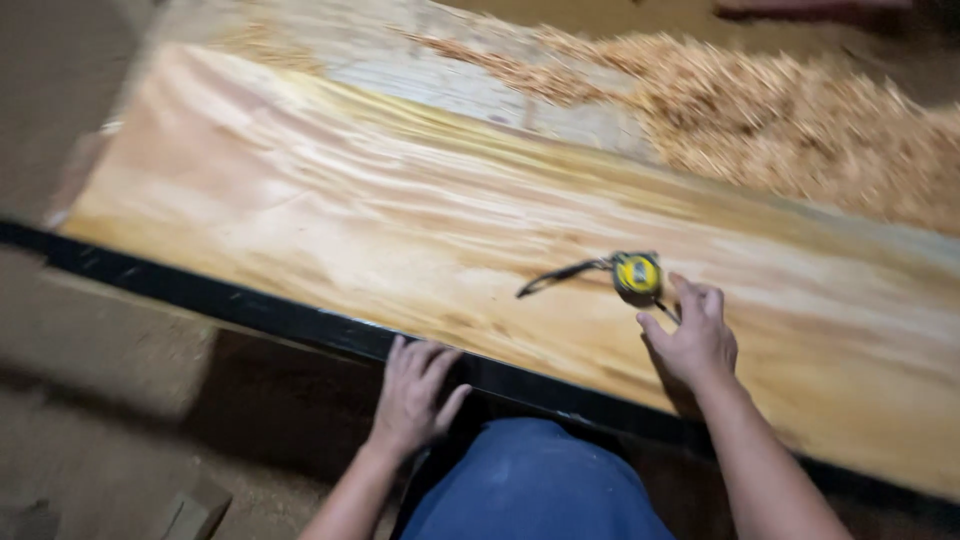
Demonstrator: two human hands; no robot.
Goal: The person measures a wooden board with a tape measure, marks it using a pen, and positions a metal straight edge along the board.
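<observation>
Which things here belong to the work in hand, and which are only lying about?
In use: yellow tape measure by the right hand; plywood sheet; black edge under the left hand.
Lying about: wood shavings; wood offcut on the floor.

Dim workshop, dusty brown floor [90,460], sawdust heap [800,130]

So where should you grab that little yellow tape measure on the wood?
Probably by the round yellow case of the tape measure, coming from the near right side, where the right hand already is. The case lies flat on the wooden board, so fingers can pinch across its sides from above. The dark strap trails off to the left, so it stays out of the way. The picture is blurry, so finer detail is unclear.
</observation>
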